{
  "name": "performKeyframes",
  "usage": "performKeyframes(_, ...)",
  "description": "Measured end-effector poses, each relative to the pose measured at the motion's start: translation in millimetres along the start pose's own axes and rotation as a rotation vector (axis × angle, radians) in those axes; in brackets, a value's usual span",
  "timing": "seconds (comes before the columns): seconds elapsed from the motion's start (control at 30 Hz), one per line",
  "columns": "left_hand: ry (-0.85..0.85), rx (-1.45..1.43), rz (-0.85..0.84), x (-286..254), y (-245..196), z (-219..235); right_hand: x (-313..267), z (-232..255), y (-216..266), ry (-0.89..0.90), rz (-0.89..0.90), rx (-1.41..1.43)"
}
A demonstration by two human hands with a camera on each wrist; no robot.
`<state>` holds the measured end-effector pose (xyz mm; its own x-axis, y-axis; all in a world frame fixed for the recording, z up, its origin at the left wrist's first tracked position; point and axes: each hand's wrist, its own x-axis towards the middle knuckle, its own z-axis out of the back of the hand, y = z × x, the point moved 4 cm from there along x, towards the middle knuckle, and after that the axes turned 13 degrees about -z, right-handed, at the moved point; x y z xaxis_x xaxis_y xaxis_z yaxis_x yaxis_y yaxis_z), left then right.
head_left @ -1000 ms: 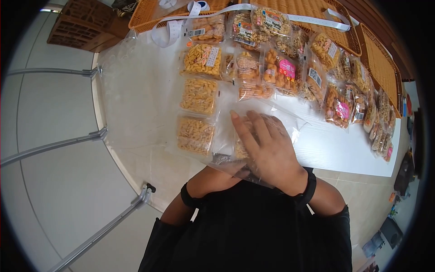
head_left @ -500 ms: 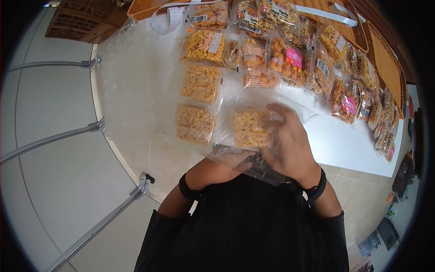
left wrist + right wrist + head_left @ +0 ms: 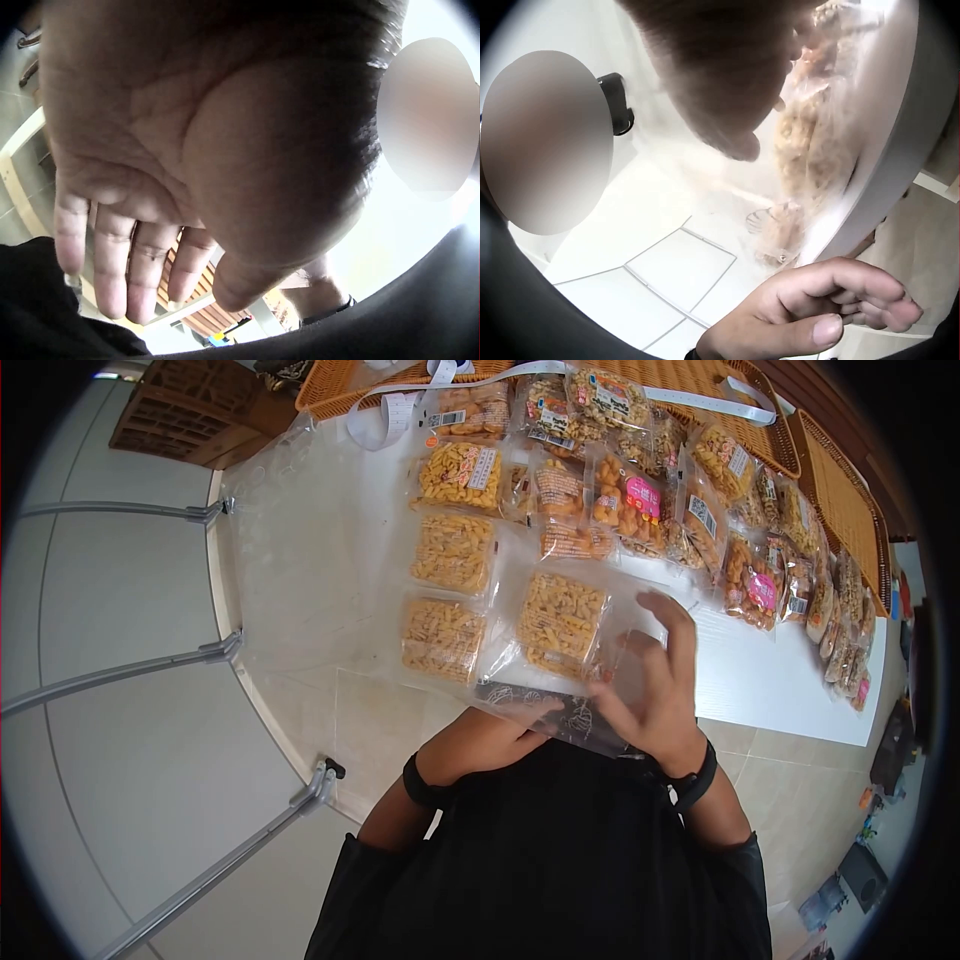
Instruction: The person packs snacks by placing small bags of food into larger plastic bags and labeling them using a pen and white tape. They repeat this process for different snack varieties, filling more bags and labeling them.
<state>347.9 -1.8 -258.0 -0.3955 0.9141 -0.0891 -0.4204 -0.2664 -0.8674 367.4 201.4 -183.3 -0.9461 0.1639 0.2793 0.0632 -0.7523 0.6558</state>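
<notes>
A clear plastic bag [image 3: 500,650] lies at the table's near edge, its dark printed end [image 3: 575,712] hanging over. On or inside it, I cannot tell which, sits a square packet of pale puffed snack [image 3: 562,622]. My right hand [image 3: 655,690] is beside that packet, fingers spread and slightly bent. My left hand [image 3: 492,740] is at the bag's near end, partly behind the film. In the left wrist view the left hand's [image 3: 150,187] fingers are extended with nothing in the palm. Two similar packets [image 3: 452,552] [image 3: 443,638] lie to the left.
Rows of snack packets [image 3: 625,495] cover the table's far and right side. Wicker trays [image 3: 850,510] stand behind them, with a white printed strip [image 3: 700,402] across one. Grey metal rails [image 3: 120,672] and a carved wooden box [image 3: 190,415] are at the left.
My right hand has come off the puffed snack packet and moved right, uncovering it. My left hand stays near the bag's dark end.
</notes>
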Motion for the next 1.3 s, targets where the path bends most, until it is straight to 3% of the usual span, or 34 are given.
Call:
performKeyframes(0.1, 0.025, -0.028, 0.047, 0, -1, 0, -13, 8, -16, 0.023, -0.134, 0.113)
performKeyframes(0.2, 0.013, 0.001, 0.015, 2, 1, -5, -16, 7, -21, 0.228, -0.101, 0.145)
performKeyframes(0.27, 0.071, -0.008, 0.047, 6, -1, -5, -16, 3, -19, 0.269, -0.037, 0.148)
performKeyframes(0.37, 0.020, 0.041, -0.047, 11, -2, -5, -16, -5, -13, 0.330, 0.014, 0.156)
performKeyframes(0.47, 0.044, -0.001, 0.024, 10, -2, -6, -16, -7, -19, 0.373, 0.028, 0.157)
performKeyframes(0.57, 0.027, 0.011, -0.033, 12, -2, -6, -15, -7, -21, 0.353, -0.029, 0.119)
performKeyframes(0.77, 0.122, 0.052, 0.032, 15, 5, -15, -9, -14, -21, 0.338, -0.029, 0.015)
performKeyframes(0.87, 0.101, 0.059, -0.034, 14, 12, -21, -2, -24, -17, 0.364, -0.176, -0.068)
performKeyframes(0.97, 0.171, 0.056, 0.032, 16, 6, -17, 7, -33, -11, 0.317, -0.209, -0.199)
performKeyframes(1.17, 0.221, 0.040, 0.099, 14, 6, -16, 9, -45, -12, 0.330, -0.198, -0.355)
performKeyframes(1.3, 0.150, 0.059, 0.083, 14, 1, -14, 15, -42, -6, 0.370, -0.194, -0.381)
